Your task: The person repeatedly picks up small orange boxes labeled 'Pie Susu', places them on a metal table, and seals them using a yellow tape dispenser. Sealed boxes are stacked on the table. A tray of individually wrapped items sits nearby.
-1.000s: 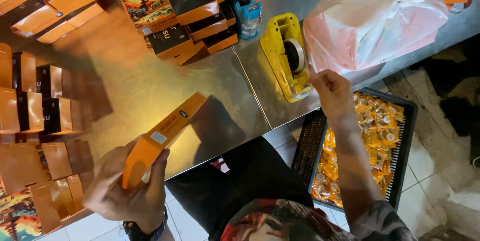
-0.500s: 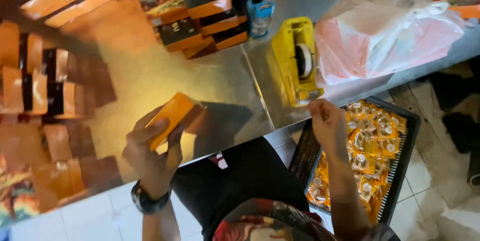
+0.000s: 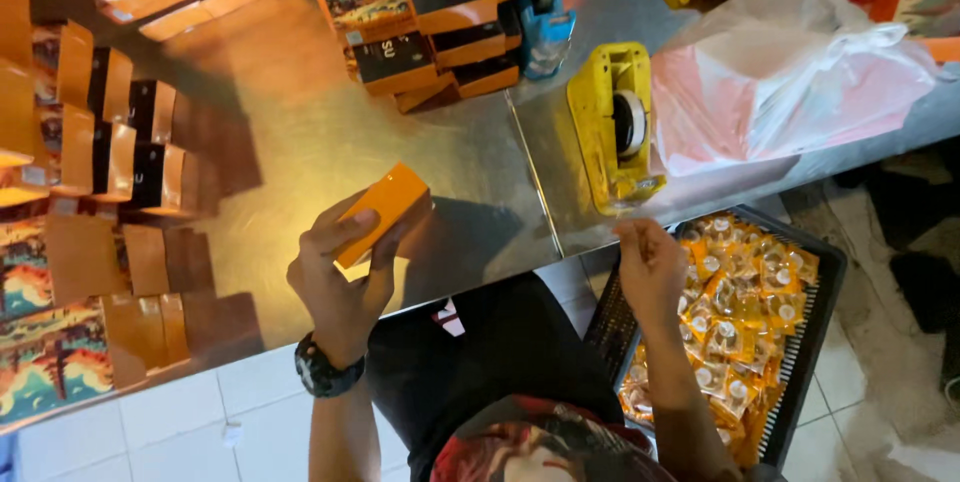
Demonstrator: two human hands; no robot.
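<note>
My left hand grips a small orange carton and holds it tilted over the front edge of the steel table. A black watch sits on that wrist. My right hand hovers with thumb and fingertips pinched together, just below the yellow tape dispenser and above the black crate. Nothing is visible between those fingers. The crate is filled with several orange sachets.
Rows of orange and black cartons stand along the left of the table. A stack of printed boxes and a blue tape holder lie at the back. A pink-and-white plastic bag sits at right.
My left hand turned the orange carton and raised it, so its end now faces up. My right hand drew back from the yellow tape dispenser toward me, over the crate.
</note>
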